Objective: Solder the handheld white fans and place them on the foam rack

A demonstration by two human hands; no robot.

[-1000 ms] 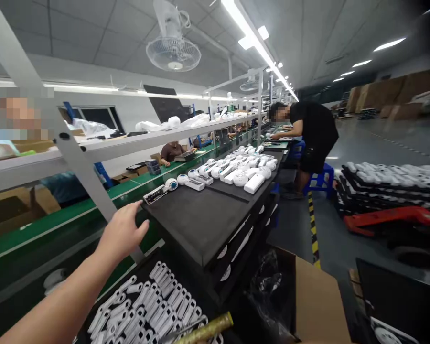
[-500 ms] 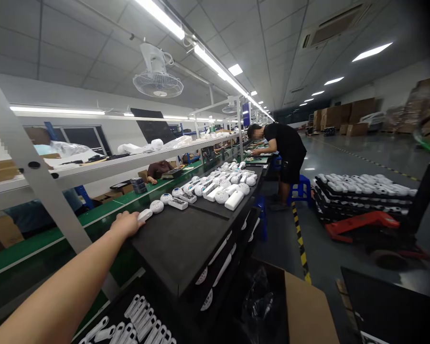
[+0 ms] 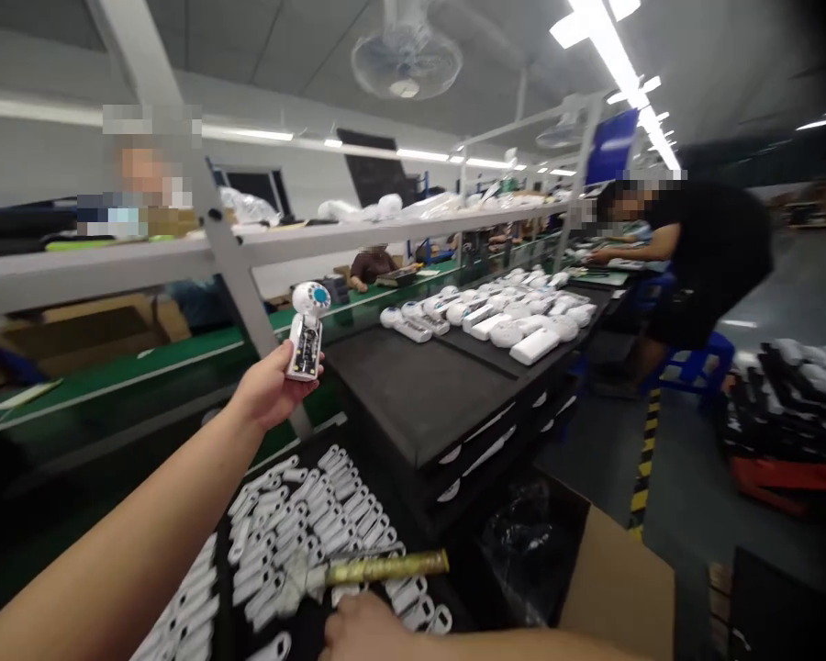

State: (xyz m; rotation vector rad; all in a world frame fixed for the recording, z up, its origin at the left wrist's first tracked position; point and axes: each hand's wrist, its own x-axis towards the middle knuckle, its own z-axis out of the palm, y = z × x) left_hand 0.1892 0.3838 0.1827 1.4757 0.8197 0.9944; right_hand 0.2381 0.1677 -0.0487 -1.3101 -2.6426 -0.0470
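Observation:
My left hand [image 3: 275, 390] is closed around the handle of a white handheld device [image 3: 306, 344], raised upright above the tray. This device has a round head with a blue ring, and its open handle shows dark inner parts. At the bottom, my right hand [image 3: 364, 626] has curled fingers among several slim white handle covers [image 3: 282, 514] laid in rows. A white piece shows at its fingertips, but the grip itself is hidden. Just above that hand, a hammer-like tool [image 3: 385, 566] with a yellow handle and a pale wrapped head lies across the covers.
Several white devices [image 3: 502, 312] lie on a black foam tray [image 3: 413, 395] atop a stack. A metal frame post [image 3: 227, 266] rises on the left before a green conveyor [image 3: 165, 367]. An open carton [image 3: 619, 569] stands at lower right; a person in black [image 3: 716, 239] bends over the line.
My left hand has come up from the tray's far-left edge with a device and turned its open handle toward me. My right hand has entered at the bottom. The view has swung left and down.

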